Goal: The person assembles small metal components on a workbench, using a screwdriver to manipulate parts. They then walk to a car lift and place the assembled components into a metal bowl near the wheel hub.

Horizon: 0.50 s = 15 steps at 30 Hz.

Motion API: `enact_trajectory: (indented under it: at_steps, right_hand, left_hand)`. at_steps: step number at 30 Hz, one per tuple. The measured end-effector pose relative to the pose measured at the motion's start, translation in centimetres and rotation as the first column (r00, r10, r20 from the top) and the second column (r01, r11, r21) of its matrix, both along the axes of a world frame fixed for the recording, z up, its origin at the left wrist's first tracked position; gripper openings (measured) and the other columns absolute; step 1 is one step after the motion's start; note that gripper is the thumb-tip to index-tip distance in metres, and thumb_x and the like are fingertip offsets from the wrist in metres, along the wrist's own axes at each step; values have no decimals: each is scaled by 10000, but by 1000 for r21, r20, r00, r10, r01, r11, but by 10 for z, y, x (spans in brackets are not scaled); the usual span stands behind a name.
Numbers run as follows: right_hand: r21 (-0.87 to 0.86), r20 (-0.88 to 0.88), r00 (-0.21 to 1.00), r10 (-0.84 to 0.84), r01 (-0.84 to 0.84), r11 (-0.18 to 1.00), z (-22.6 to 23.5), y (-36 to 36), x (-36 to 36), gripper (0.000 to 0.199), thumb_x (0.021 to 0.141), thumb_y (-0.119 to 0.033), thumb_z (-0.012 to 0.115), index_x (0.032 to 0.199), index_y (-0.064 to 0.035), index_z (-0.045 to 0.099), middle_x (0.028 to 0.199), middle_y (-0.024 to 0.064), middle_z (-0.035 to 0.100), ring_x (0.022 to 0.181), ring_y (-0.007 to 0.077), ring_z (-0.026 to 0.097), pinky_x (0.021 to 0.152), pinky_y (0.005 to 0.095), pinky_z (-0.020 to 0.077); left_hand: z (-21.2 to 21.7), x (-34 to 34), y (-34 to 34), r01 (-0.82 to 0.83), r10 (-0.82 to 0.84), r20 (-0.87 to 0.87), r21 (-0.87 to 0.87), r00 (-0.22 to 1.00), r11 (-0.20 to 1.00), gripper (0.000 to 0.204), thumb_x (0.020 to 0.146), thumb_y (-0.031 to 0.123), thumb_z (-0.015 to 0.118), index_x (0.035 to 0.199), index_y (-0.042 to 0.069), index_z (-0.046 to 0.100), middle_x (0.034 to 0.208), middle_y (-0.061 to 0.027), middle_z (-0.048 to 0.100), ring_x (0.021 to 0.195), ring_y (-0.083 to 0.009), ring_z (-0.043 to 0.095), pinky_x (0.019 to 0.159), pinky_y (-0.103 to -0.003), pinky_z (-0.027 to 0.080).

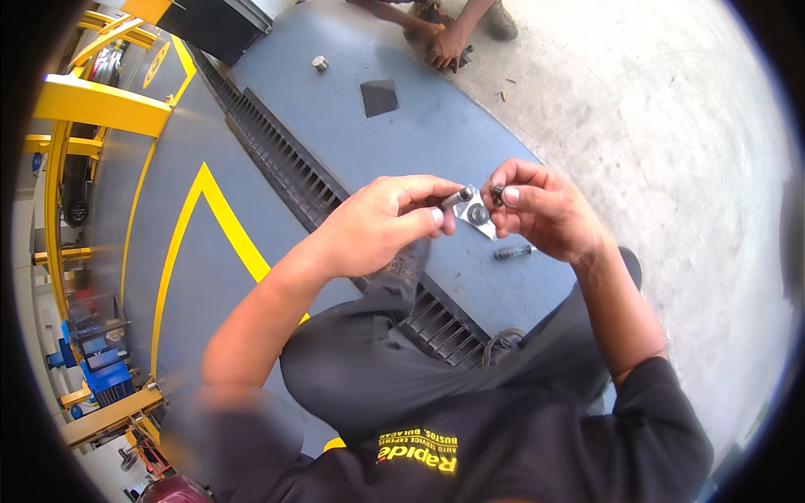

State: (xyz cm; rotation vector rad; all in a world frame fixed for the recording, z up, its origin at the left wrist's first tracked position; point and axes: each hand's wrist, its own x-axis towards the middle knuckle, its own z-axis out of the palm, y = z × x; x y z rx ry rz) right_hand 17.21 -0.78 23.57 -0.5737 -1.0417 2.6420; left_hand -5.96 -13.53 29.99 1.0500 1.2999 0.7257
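Near the middle of the head view, my left hand [390, 220] is closed, pinching a short dark metal cylinder [457, 198] between thumb and fingers. Facing it, my right hand [545, 205] grips a small dark ring-like part [498, 196] with thumb and forefinger. Between both hands shows a silvery three-cornered plate [478, 215] with a round black centre. Whether it rests on the floor or is held by the right fingers, I cannot tell. Just below my right hand, a screwdriver-like tool [513, 251] with a dark handle lies on the blue-grey floor.
A long slotted drain grate [289, 159] crosses the floor beneath my legs. Farther off lie a dark square piece [379, 98] and a small metal cylinder [319, 63]. Another person's hands [449, 46] work at the top. Yellow lift frames [101, 105] stand at the left.
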Motion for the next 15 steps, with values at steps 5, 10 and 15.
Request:
enact_trajectory:
  at_steps: [5,10,15]
  right_hand:
    - [-29,-29,998,-57,56,998,31,-7,28,191,971,-102,674,1127,2,638,1141,145,686,958,175,680,875,320,569]
    - [-17,-59,992,-109,108,994,43,-8,54,223,971,-81,656,1160,35,630,1211,186,676,1005,202,686,916,337,567]
    - [94,-4,984,-177,177,980,37,-5,73,310,995,-59,570,1273,77,589,1216,202,671,1072,224,681,959,341,561]
  left_hand:
    - [58,44,-2,-68,71,54,-44,996,997,404,984,91,572,1362,-52,581,1066,-80,705,951,-126,639,895,-289,521]
    - [66,75,1,-137,146,99,-85,984,987,390,993,106,596,1353,-45,586,1054,-88,709,917,-136,648,855,-282,527]
    - [49,90,15,-181,185,69,-68,980,981,372,952,74,660,1304,-37,609,1039,-91,717,912,-140,661,840,-280,533]
